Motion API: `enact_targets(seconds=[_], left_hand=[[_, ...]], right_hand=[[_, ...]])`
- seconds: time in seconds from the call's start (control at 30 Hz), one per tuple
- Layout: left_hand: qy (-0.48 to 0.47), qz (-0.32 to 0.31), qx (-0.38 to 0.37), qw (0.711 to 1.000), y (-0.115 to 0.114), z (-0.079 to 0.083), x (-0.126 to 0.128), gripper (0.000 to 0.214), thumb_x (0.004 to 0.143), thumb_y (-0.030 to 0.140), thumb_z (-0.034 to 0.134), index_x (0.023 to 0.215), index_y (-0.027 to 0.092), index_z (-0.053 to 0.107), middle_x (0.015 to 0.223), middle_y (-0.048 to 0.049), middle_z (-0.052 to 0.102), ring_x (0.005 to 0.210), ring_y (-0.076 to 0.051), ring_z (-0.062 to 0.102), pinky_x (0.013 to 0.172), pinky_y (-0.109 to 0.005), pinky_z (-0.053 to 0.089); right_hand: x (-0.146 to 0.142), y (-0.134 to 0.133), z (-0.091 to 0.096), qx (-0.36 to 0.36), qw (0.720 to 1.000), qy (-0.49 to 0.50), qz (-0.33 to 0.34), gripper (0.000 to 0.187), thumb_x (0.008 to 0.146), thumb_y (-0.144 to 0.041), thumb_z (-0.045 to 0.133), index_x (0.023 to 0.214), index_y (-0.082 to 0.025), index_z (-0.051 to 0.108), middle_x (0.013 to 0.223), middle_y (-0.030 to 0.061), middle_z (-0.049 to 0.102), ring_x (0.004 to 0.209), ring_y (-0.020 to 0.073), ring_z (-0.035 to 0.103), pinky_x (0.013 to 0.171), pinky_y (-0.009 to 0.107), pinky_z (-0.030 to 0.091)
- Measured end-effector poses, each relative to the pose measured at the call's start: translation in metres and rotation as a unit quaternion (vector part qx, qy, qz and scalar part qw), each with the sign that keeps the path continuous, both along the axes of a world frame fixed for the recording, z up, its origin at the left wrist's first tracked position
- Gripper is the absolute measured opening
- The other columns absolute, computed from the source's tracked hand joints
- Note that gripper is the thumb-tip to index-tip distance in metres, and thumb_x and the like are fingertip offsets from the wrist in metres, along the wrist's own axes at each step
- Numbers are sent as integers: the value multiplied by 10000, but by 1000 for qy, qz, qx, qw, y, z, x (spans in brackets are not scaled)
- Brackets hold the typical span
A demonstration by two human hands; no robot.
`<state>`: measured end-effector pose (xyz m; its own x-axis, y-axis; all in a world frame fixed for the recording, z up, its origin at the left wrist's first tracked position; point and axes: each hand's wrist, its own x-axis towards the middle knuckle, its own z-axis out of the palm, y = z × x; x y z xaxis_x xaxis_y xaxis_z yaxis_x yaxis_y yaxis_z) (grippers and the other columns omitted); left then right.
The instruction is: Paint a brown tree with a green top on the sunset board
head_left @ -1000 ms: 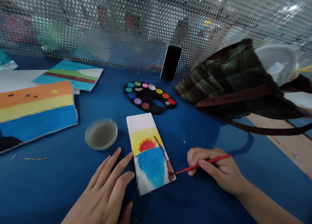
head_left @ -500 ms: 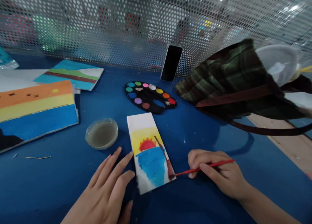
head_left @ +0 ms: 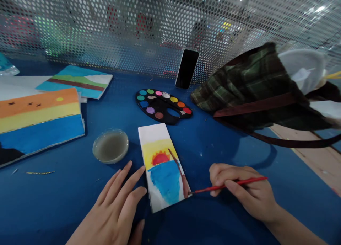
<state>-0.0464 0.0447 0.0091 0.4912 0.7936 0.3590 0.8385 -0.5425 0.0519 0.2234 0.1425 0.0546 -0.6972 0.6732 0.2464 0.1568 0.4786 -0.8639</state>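
The canvas (head_left: 165, 175) lies flat on the blue surface (head_left: 202, 145), its long axis running away from the person, with the far end slanting a little to the left. The paintbrush (head_left: 204, 190) reaches in from the right of the canvas, nearly crosswise to that axis: its bristles point left, onto the foot of the brown stroke by the near right corner, and its red handle points right and slightly away.

The right hand (head_left: 250, 197), to the right of the canvas, pinches the paintbrush between thumb and fingers. The left hand (head_left: 117, 206) is spread open, palm down, with fingertips at the left edge of the canvas.

Compared with a second ago, the right hand sits farther right of the canvas, the paintbrush slants less, and its bristles are closer to the near right corner; the left hand and the canvas keep their places.

A dish (head_left: 109, 161) of cloudy water stands just left of the canvas, and two other paintings (head_left: 45, 118) lie farther left. Beyond the far end are the palette (head_left: 158, 104) and an upright phone (head_left: 187, 69); a plaid bag (head_left: 247, 88) lies beyond it to the right.
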Motion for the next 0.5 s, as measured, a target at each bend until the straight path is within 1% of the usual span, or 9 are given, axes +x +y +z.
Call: enact_targets(seconds=[0.07, 0.17, 0.23, 0.37, 0.5], left_hand=[[1, 0, 2, 1000, 0, 0, 0, 334, 716, 232, 482, 1037, 137, 476, 1283, -143, 386, 1187, -345, 309, 750, -459, 503], [-1, 3, 1, 1000, 1, 1, 1, 333, 712, 221, 485, 1033, 132, 476, 1283, -147, 386, 1185, -350, 308, 753, -464, 500], [-2, 4, 2, 1000, 1, 1, 0, 325, 718, 218, 476, 1032, 134, 478, 1282, -140, 391, 1183, -348, 308, 754, -462, 500], [-12, 7, -1, 1000, 0, 2, 0, 304, 734, 232, 456, 1030, 163, 478, 1278, -113, 405, 1184, -324, 314, 755, -441, 505], [-5, 3, 1, 1000, -2, 2, -1, 312, 728, 234, 470, 1028, 147, 479, 1273, -130, 407, 1182, -336, 315, 749, -450, 506]], right_hand=[[-1, -1, 0, 13, 1000, -21, -7, 203, 817, -86, 395, 803, -204, 559, 628, 30, 632, 633, 147, 552, 565, 290, 446], [-3, -2, 0, 15, 999, -41, 13, 198, 806, -73, 404, 815, -195, 559, 632, 30, 636, 640, 142, 551, 571, 287, 448], [-4, -3, 0, 10, 999, -45, 23, 192, 807, -80, 405, 824, -191, 560, 641, 33, 636, 646, 144, 552, 575, 290, 448], [-4, -3, -1, 14, 999, -46, 4, 203, 813, -83, 397, 809, -196, 565, 633, 35, 631, 638, 147, 553, 575, 291, 446], [-4, -3, -1, 18, 999, -42, 21, 197, 810, -82, 403, 828, -199, 560, 630, 30, 636, 643, 145, 554, 567, 279, 447]])
